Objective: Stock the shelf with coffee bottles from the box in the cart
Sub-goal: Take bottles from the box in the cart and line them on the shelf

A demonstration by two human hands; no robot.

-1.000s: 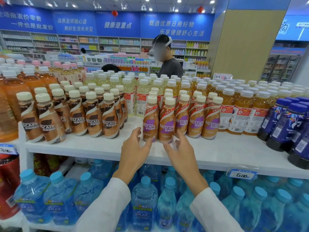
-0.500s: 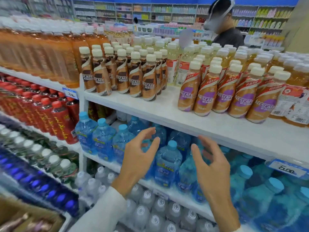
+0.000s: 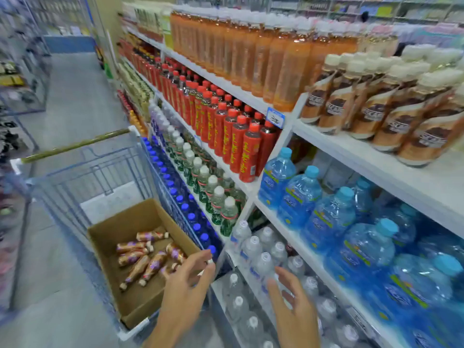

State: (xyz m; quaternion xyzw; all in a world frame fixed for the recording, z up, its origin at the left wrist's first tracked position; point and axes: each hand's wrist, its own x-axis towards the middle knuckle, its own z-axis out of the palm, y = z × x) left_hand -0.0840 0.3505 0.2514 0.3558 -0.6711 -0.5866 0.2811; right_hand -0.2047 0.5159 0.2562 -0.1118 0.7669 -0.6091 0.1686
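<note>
A brown cardboard box (image 3: 120,229) sits in a wire shopping cart (image 3: 82,172) at lower left. Several small coffee bottles (image 3: 143,259) with purple-and-brown labels lie loose on the box's floor. My left hand (image 3: 185,287) hovers over the box's right rim, fingers loosely spread, holding nothing. My right hand (image 3: 293,305) is empty too, in front of the clear bottles on the low shelf. Brown-labelled coffee bottles (image 3: 381,106) stand on the white upper shelf (image 3: 391,169) at the right.
Orange drink bottles (image 3: 251,54) line the top shelf, red bottles (image 3: 226,126) the one below. Blue water jugs (image 3: 339,217) and clear white-capped bottles (image 3: 263,254) fill the lower right shelves. The grey aisle floor (image 3: 75,96) runs away on the left.
The view has swung left and down from the coffee shelf to the cart. Both hands dropped from the shelf edge, the left one now over the box. Both stay empty.
</note>
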